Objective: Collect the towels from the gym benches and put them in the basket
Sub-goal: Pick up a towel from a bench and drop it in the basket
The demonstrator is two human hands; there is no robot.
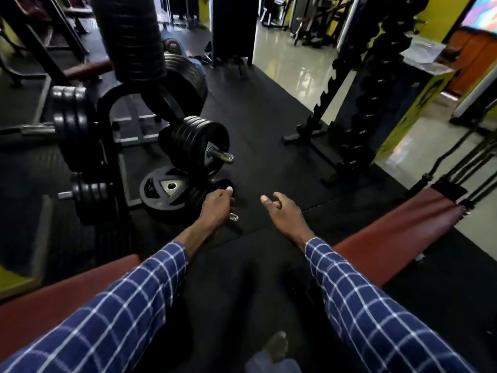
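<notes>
Nearest me, a maroon bench (376, 254) runs left to right under my checked sleeves (134, 305), and I find no towel on the padding I can see. My left hand (216, 208) and right hand (282, 211) hang apart over the black mat (269, 130), fingers loosely curled and holding nothing, free, I judge, for the next pickup. A plate rack (193, 141) stands to the left. Neither towel nor basket shows anywhere farther off.

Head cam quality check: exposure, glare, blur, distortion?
Head view: rubber mat and weight plates underexposed, nearly black; glossy floor upper right glares; fisheye bends the edges; left hand and right hand fairly sharp, foot at bottom blurred.
</notes>
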